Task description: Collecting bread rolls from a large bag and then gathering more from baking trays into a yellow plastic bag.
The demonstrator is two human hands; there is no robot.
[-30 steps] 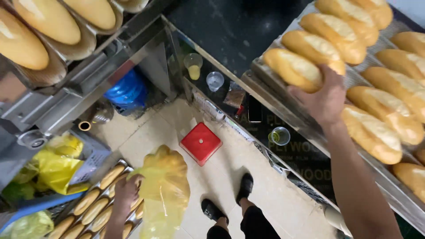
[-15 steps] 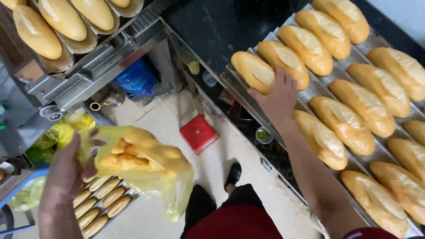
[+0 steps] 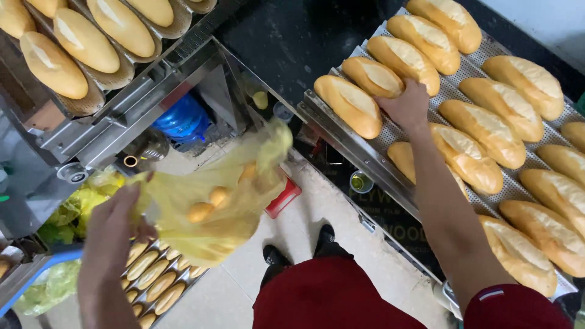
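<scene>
Our right hand (image 3: 407,106) reaches onto the metal baking tray (image 3: 365,152) and closes its fingers over the end of one bread roll (image 3: 373,76), second in from the tray's near corner. That roll lies flat in its row, not yet lifted as far as we can tell. Our left hand (image 3: 113,228), well to the left of the tray and lower down, grips the mouth of a yellow plastic bag (image 3: 219,204). The bag hangs between the hand and the tray, and a few rolls show through it, though the film blurs their count. So some bread is bagged already, and most of the tray remains full, rolls side by side across it. Below the bag, another rack of small loaves (image 3: 152,280) sits near the floor.
</scene>
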